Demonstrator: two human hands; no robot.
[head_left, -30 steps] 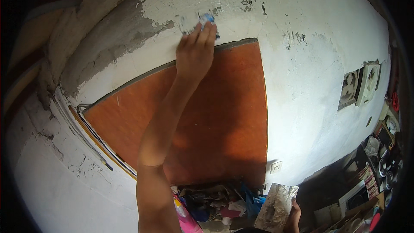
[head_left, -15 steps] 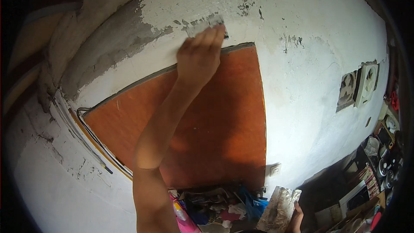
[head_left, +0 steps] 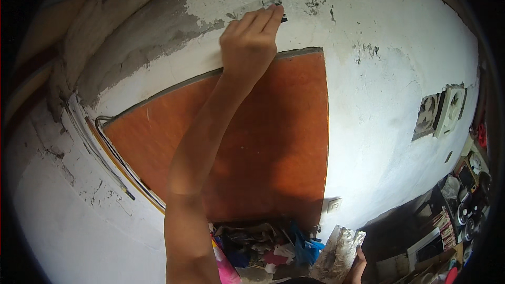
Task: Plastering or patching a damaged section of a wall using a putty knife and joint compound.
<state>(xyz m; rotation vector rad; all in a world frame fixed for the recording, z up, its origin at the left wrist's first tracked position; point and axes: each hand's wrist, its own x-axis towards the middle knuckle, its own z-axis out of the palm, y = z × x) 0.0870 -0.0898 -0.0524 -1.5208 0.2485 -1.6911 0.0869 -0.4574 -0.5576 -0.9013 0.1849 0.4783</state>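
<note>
1. Blade, flat and greyish, lies against the white wall beneath the left hand, whose fingers press over it; its thumb is hidden.
2. Right hand, far below and rightward of the left, is clamped on the right edge of a silvery board; part of that grip is out of sight.
3. Hands are well apart, each with its own thing.
4. Below the left hand spreads an orange-brown panel, the left forearm passing in front.
5. Left of the left hand is a bare grey patch.
6. Above the right hand sits a pale switch; leftward of it, a jumbled heap.
</note>
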